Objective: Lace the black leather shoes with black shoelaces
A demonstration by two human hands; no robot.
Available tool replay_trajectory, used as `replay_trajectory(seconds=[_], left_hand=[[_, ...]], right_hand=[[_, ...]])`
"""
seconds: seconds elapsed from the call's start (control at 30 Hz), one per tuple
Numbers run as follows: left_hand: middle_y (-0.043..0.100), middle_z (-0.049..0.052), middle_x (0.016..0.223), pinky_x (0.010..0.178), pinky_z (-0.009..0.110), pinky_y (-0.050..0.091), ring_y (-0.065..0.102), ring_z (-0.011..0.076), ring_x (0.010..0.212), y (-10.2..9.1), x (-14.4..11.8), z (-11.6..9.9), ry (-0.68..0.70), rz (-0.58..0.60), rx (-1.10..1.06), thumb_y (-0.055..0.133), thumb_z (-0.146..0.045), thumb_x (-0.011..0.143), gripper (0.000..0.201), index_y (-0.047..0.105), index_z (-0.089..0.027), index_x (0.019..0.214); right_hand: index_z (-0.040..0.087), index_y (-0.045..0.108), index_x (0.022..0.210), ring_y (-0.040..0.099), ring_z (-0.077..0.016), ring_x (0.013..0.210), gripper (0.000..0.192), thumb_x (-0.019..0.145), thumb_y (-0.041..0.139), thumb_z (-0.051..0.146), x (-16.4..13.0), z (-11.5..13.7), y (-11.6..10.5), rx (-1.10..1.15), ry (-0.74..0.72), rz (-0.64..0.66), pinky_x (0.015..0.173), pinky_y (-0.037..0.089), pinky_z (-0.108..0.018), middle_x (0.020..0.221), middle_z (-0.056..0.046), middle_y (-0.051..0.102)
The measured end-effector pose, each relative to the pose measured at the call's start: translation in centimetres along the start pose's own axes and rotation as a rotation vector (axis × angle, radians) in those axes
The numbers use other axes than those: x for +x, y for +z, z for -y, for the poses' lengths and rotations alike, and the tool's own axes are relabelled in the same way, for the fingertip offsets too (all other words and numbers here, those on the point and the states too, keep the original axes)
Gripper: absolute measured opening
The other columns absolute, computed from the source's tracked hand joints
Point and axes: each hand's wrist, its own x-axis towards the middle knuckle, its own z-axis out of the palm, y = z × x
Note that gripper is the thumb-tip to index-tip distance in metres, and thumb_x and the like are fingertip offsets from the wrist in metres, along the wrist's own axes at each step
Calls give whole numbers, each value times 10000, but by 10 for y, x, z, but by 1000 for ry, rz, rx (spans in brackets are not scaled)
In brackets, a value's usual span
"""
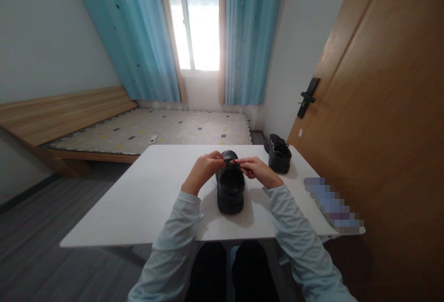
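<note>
A black shoe (pixel 230 190) stood upright on the white table (pixel 145 200), near the middle and towards the near edge, its heel facing the person. Both hands met over the far part of the shoe, at the lacing. The left hand (pixel 204 169) was curled, its fingertips pinched on a black lace (pixel 233 165) (too thin and dark to follow along its length). The right hand (pixel 257 170) came in from the right, thumb and forefinger closed on the same lace just beside the left fingers. Pale blue sleeves (pixel 180 228) covered both forearms. A second black shoe (pixel 278 153) sat at the far right of the table, well apart from the first. Beyond the table lay a low bed (pixel 156 128), with blue curtains (pixel 145 33) beside a bright window and a wooden door (pixel 381 107) on the right.
</note>
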Motion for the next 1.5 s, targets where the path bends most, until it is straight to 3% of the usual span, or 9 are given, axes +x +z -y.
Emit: replay_trajectory(seconds=[0.23, 0.43, 0.63, 0.8, 0.97, 1.1, 1.23, 1.5], left_hand=[[681, 58, 966, 785, 321, 465, 630, 186, 834, 3, 0, 1, 94, -63, 185, 606, -96, 814, 204, 713, -230, 926], [694, 52, 920, 778, 305, 480, 635, 170, 813, 17, 3, 3, 161, -248, 268, 610, -151, 836, 127, 702, -201, 908], [709, 48, 842, 739, 264, 499, 652, 150, 770, 31, 5, 4, 20, -379, 61, 610, -218, 846, 123, 722, -196, 800], [725, 46, 817, 748, 277, 509, 665, 174, 791, 33, 8, 4, -152, -358, -76, 703, -210, 766, 44, 744, -195, 774], [735, 35, 837, 799, 294, 503, 668, 178, 812, 31, 10, 1, -274, -331, -185, 729, -209, 737, 51, 754, -214, 781], [738, 36, 814, 781, 285, 498, 673, 174, 779, 27, 10, -1, -381, -253, -324, 729, -211, 730, 46, 756, -192, 762], [736, 48, 802, 742, 275, 494, 671, 182, 774, 26, 10, 1, -435, -189, -402, 725, -241, 726, 89, 760, -179, 778], [729, 65, 785, 726, 277, 507, 669, 190, 764, 30, 8, 5, -457, -163, -509, 711, -298, 709, 165, 761, -161, 785]], right_hand=[[115, 706, 1023, 247, -36, 384, 390, 682, 580, 257, -4, 3, 2, 58, 17, 39, 414, 84, -217, 455, 67, 422], [96, 688, 1058, 299, -38, 397, 415, 677, 619, 246, -4, 4, 5, 10, 17, 10, 411, 110, -211, 473, 63, 451], [102, 695, 1042, 291, -37, 376, 402, 690, 586, 262, -2, 0, 7, 5, -16, -29, 393, 110, -207, 465, 63, 455], [105, 709, 1038, 320, -39, 389, 406, 685, 615, 283, -2, 0, 11, -53, -38, -131, 385, 142, -194, 481, 53, 479], [111, 735, 1004, 426, -71, 442, 357, 710, 618, 277, 1, -5, 16, -263, -188, -220, 438, 310, -202, 513, 16, 578], [139, 730, 1027, 625, -166, 656, 322, 749, 588, 219, 2, -10, 20, -496, -299, -323, 636, 480, -288, 834, -80, 745], [195, 723, 1051, 675, -209, 817, 301, 808, 546, 193, -3, -10, 28, -759, -349, -381, 754, 490, -313, 978, -91, 741], [259, 653, 1170, 663, -195, 868, 330, 902, 462, 230, -16, -1, 44, -1238, -288, -424, 728, 453, -265, 981, -56, 728]])
